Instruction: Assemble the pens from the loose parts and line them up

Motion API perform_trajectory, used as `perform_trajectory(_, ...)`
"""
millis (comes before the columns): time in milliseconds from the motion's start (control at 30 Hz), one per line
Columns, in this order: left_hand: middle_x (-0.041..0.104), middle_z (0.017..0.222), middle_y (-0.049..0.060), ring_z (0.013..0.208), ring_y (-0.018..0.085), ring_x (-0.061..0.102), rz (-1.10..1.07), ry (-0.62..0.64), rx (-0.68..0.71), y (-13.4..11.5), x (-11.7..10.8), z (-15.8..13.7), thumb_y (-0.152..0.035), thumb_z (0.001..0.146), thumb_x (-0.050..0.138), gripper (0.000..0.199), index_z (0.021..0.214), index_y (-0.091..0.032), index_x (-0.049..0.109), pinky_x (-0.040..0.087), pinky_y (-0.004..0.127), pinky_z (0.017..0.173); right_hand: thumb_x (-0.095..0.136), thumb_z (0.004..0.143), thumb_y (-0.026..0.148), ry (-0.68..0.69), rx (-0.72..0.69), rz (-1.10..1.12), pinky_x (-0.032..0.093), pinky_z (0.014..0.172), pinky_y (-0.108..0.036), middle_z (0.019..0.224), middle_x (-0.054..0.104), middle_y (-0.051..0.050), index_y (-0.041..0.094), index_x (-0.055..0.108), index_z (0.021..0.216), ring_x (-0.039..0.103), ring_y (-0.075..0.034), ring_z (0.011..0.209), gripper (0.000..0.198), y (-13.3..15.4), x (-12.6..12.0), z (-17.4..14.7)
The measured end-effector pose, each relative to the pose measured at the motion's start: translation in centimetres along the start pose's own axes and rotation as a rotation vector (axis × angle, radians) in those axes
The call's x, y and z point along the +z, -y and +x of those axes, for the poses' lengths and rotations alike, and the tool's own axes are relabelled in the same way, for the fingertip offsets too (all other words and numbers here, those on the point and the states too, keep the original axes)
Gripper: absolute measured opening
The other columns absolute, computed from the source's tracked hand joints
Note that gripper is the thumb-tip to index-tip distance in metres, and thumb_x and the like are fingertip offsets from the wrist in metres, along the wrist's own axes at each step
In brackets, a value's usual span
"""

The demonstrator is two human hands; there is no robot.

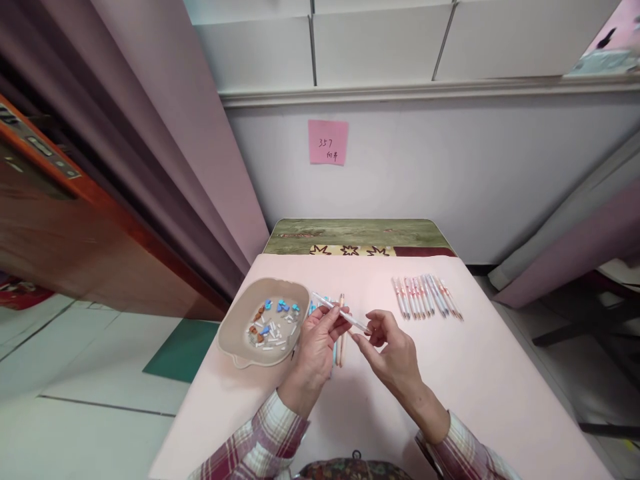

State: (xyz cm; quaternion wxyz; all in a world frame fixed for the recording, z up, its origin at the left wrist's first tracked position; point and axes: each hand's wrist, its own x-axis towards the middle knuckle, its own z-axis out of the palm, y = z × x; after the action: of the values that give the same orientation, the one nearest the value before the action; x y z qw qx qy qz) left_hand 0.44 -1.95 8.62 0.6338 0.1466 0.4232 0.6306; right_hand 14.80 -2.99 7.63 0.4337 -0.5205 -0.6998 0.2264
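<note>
A slim white pen is held slantwise above the table, pinched between the thumb and fingers of my left hand. My right hand has its curled fingers and thumb around the pen's lower right end; the exact contact there is partly hidden. Beneath my hands lie several more pens, some peach and some light blue, partly covered by my left hand. Left of that hand stands a beige basin holding small white pieces, blue pieces and brown pieces.
A row of several patterned pens lies side by side at the right of the pink-covered table. Behind it is a green patterned surface against the wall, where a pink note is stuck. A wooden door stands left.
</note>
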Motion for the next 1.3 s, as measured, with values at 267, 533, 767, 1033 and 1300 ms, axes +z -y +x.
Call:
perform_trajectory(267,0.071,0.084,0.007,0.078,0.016,0.068,0.013,0.008,0.018,0.07,-0.24,-0.17,-0.025,0.071,0.077,0.024,0.087,-0.013,0.063,0.054,0.029,0.076,0.043,0.095,0.043,0.125,0.082,-0.053,0.039,0.051,-0.021,0.060,0.065,0.000,0.021,0.065,0.080,0.061,-0.012,0.052,0.034,-0.32,0.10,-0.20)
perform_trajectory(533,0.072,0.084,0.007,0.078,0.017,0.068,0.022,0.005,0.037,0.31,-0.30,-0.06,-0.024,0.069,0.079,0.025,0.085,-0.013,0.064,0.054,0.030,0.077,0.048,0.093,0.042,0.084,0.081,-0.078,0.039,0.054,-0.020,0.063,0.065,0.000,0.020,0.060,0.076,0.059,-0.012,0.053,0.030,-0.06,0.16,-0.32)
perform_trajectory(767,0.072,0.083,0.006,0.077,0.016,0.068,0.030,0.002,0.031,0.45,-0.40,-0.23,-0.024,0.068,0.079,0.027,0.086,-0.013,0.063,0.053,0.029,0.076,0.060,0.084,0.045,0.058,0.105,-0.039,0.040,0.055,-0.020,0.073,0.068,0.000,0.019,0.061,0.096,0.060,-0.012,0.054,0.028,-0.05,0.09,-0.60)
perform_trajectory(1033,0.071,0.082,0.007,0.077,0.016,0.068,0.054,0.004,0.028,0.49,-0.08,-0.35,-0.024,0.066,0.080,0.028,0.085,-0.013,0.063,0.054,0.030,0.075,0.044,0.094,0.045,0.117,0.120,-0.038,0.039,0.055,-0.020,0.064,0.066,0.000,0.020,0.065,0.083,0.060,-0.012,0.053,0.034,-0.41,0.05,-0.82)
perform_trajectory(1300,0.071,0.079,0.005,0.074,0.015,0.067,0.083,0.025,0.041,0.66,-0.37,-0.25,-0.023,0.066,0.081,0.028,0.084,-0.013,0.062,0.054,0.031,0.076,0.042,0.095,0.040,0.146,0.133,-0.040,0.037,0.053,-0.020,0.059,0.064,0.000,0.020,0.063,0.071,0.059,-0.012,0.052,0.038,-0.29,0.16,-0.69)
